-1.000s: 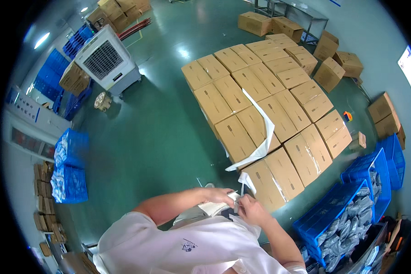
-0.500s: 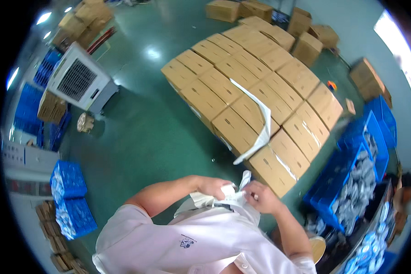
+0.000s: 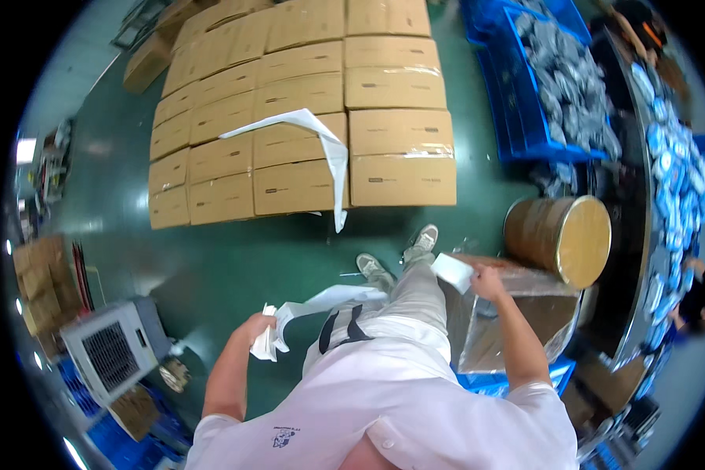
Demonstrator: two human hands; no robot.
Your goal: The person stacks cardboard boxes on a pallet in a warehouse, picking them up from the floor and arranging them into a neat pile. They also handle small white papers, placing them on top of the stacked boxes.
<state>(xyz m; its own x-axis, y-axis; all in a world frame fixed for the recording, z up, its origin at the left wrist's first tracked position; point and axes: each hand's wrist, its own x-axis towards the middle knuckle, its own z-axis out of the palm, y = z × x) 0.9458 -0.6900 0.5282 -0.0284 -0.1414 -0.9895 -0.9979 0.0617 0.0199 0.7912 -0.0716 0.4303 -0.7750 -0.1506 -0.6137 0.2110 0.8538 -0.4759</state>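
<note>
My left hand (image 3: 260, 325) is closed round a crumpled white strip (image 3: 268, 343), held out at my left side. A loose length of white strip (image 3: 321, 299) trails from beside that hand across to the front of my legs. On my right, my right hand (image 3: 487, 282) grips a flat white rectangular piece (image 3: 453, 272) by its edge. What it is made of cannot be made out. Another long white strip (image 3: 333, 145) lies bent across the stacked cardboard boxes (image 3: 399, 176), its end hanging over their near edge.
A cardboard drum (image 3: 540, 235) and a plastic-wrapped carton (image 3: 517, 321) stand close on my right. Behind them are blue crates (image 3: 517, 117) of grey packets and a bench heaped with blue-and-white packs (image 3: 666, 172), with people beyond. An air cooler (image 3: 110, 356) stands at left.
My hands have moved apart from in front of my waist, each with white material in it. My view has turned right, so the box stack now lies straight ahead.
</note>
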